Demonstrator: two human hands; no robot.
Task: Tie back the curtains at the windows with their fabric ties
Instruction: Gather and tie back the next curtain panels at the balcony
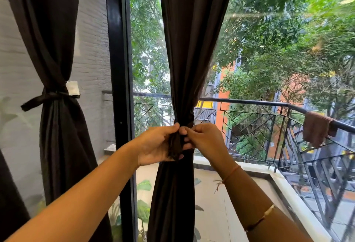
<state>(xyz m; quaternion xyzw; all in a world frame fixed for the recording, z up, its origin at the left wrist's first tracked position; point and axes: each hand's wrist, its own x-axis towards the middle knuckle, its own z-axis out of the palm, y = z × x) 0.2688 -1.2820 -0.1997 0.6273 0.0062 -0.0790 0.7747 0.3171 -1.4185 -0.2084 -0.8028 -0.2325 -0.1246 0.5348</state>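
A dark brown curtain hangs in front of the glass, gathered at its waist by a matching fabric tie. My left hand grips the loose ends of the tie, which hang down over its palm. My right hand pinches the tie at the knot, right beside the left thumb. A second dark curtain at the left is bound with its own tie, knotted with one end sticking out to the left.
A black window frame post stands between the two curtains. Behind the glass are a tiled balcony with a metal railing, a brown cloth draped over it, and trees. A grey brick wall is at the left.
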